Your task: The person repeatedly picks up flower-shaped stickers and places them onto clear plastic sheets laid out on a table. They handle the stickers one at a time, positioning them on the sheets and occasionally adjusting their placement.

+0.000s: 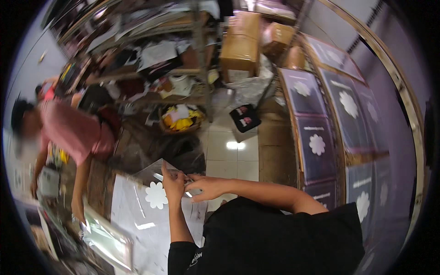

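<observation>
Clear film (149,173) is likely light, limp and slippery; grip its edges. Left hand (173,187) and right hand (209,186) sit close together; whether they pinch it cannot be told.

A white flower (157,195) stands out against a pale grey sheet (153,243) beside colourless film (147,172), near a black shirt (284,238) with white print on its sleeve. A co-worker's shirt (68,121) is salmon pink. Dark grey panels (315,161) repeat a white-flower pattern. Beyond are brown boxes (239,43), a black bag (245,119) with pinkish-red marks, yellow-and-white scraps (178,118) and whitish tiles (222,149).
</observation>
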`<action>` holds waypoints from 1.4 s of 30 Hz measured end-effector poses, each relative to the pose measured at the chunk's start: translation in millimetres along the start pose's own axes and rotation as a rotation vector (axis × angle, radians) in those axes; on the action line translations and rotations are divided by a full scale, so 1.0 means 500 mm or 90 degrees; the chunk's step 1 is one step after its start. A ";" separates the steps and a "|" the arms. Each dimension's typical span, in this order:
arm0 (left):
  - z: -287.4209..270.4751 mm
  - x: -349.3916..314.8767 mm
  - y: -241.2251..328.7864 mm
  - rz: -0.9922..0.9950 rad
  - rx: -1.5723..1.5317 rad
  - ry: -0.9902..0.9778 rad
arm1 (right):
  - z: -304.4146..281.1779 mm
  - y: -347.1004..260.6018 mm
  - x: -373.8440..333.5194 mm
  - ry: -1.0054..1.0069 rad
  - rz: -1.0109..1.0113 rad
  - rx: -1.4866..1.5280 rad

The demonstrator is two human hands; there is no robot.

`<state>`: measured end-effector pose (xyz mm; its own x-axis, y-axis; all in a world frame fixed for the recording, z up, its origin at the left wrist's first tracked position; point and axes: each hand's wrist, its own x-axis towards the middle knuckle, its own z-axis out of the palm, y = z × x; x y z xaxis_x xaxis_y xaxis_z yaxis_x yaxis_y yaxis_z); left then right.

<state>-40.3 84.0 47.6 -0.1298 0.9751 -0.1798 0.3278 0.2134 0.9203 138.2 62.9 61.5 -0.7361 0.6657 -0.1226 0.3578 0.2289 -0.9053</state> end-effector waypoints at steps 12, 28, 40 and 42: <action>0.358 0.217 0.240 0.106 -0.221 -0.128 | -0.393 0.174 -0.097 0.295 0.030 -0.155; 0.558 0.461 0.263 0.179 -0.141 0.049 | -1.336 0.152 -0.684 0.518 0.091 -0.044; 0.650 0.267 -0.388 -0.314 0.187 -0.254 | -1.314 0.419 -1.366 1.023 0.470 0.150; 0.649 0.285 -0.368 -0.314 0.174 -0.242 | -1.284 0.464 -1.405 1.063 0.498 0.159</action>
<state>184.5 203.3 -259.8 -0.0039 0.7028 -0.7113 0.5462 0.5974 0.5872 1107.0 104.2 198.5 0.8457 0.5114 -0.1526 0.0979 -0.4298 -0.8976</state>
